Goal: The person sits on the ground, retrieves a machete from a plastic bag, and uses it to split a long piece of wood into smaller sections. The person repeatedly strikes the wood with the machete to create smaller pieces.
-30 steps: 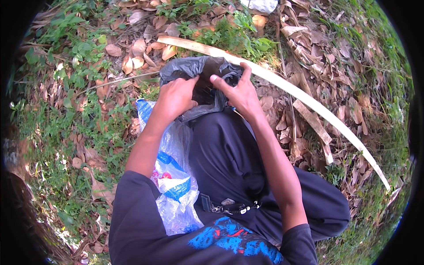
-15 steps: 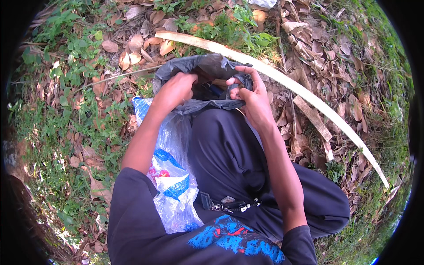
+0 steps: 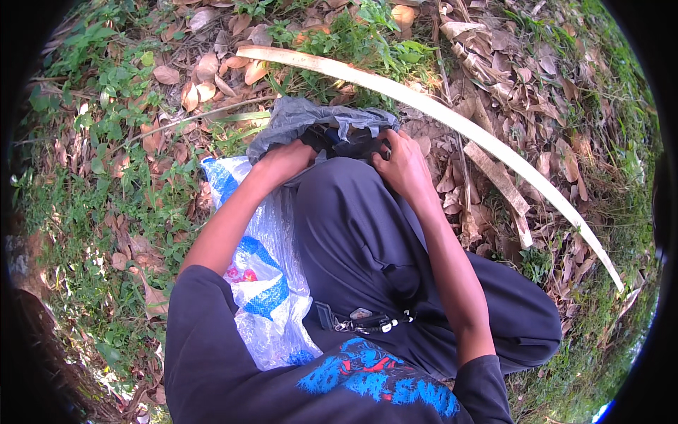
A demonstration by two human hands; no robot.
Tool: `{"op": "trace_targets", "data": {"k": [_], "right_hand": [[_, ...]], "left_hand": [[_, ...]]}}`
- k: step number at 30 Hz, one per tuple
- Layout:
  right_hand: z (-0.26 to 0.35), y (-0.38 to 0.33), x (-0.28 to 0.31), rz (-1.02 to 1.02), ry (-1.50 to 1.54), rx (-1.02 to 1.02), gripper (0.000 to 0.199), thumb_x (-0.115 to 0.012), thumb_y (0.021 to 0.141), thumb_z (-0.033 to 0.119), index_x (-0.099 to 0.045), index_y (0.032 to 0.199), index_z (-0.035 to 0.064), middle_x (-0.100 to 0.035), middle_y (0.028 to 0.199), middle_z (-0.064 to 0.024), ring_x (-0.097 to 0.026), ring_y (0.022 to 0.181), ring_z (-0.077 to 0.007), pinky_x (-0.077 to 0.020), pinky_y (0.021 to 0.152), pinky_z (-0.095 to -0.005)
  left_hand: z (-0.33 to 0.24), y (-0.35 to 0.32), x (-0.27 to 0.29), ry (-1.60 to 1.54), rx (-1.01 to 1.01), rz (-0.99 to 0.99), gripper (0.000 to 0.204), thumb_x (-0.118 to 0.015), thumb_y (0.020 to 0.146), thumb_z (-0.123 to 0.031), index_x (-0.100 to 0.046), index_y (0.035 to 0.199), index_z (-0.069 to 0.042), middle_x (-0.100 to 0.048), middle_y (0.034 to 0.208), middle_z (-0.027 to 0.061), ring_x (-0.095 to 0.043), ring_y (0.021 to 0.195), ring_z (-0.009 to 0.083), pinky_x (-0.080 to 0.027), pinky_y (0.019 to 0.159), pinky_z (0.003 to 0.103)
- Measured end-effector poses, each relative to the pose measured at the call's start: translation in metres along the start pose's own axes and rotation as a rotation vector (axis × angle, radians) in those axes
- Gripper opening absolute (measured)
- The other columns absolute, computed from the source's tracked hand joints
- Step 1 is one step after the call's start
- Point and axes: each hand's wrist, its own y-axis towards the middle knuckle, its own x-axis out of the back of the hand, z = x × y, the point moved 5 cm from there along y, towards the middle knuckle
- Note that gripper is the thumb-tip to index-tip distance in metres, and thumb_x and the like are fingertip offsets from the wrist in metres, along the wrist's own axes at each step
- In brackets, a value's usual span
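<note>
A dark grey plastic bag (image 3: 300,116) sits just beyond my raised knee, its torn-looking mouth facing up toward me. My left hand (image 3: 288,160) is at the bag's left side, with its fingertips hidden inside the mouth. On the opposite side, my right hand (image 3: 401,161) pinches the bag's right rim between thumb and fingers. Dark shapes, one of them bluish, show inside the bag, too shadowed to name. Along my left thigh lies a clear plastic sack (image 3: 279,212) with blue and white bands and a small red print.
A long pale wooden strip (image 3: 452,119) curves across the ground from beyond the bag to the right. Shorter bark-like pieces (image 3: 496,177) lie inside its curve. Dry leaves (image 3: 205,74) and low green plants (image 3: 99,148) cover the ground. A keychain (image 3: 367,323) hangs at my waist.
Both hands have moved slightly toward me, and the left has gone deeper into the bag. The bag's mouth has narrowed, with its far rim folding over toward me.
</note>
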Motion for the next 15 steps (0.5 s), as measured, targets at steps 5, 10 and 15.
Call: {"op": "trace_targets", "data": {"k": [5,10,15], "right_hand": [[-0.012,0.012,-0.015,0.142,-0.137,0.106,0.040,-0.075,0.083,0.023,-0.066,0.114,-0.0023,-0.067,0.103,-0.0247,-0.065,0.101,-0.0416,-0.0519,0.093,-0.0480],[0.008,0.019,0.002,0.226,0.022,0.057,0.041,-0.072,0.090,0.031,-0.067,0.120,0.0033,-0.066,0.097,-0.0212,-0.064,0.107,-0.0407,-0.0513,0.095,-0.0474],[0.003,0.025,-0.014,0.183,-0.094,0.096,0.073,-0.074,0.089,0.035,-0.043,0.155,0.0261,-0.061,0.108,-0.0222,-0.062,0.111,-0.0396,-0.0489,0.100,-0.0474]], "left_hand": [[0.040,0.017,0.002,0.064,0.160,-0.047,0.044,-0.046,0.099,-0.028,-0.059,0.135,-0.007,-0.056,0.145,0.0199,-0.055,0.132,0.0325,-0.038,0.117,0.038],[0.057,0.008,0.027,0.340,0.109,-0.092,0.038,-0.049,0.097,-0.028,-0.063,0.127,-0.008,-0.064,0.132,0.0162,-0.060,0.124,0.0324,-0.042,0.110,0.039],[0.020,0.026,0.073,0.152,-0.007,-0.081,0.028,-0.062,0.090,-0.025,-0.072,0.104,-0.004,-0.072,0.080,0.0113,-0.071,0.078,0.0276,-0.056,0.079,0.035]]}}
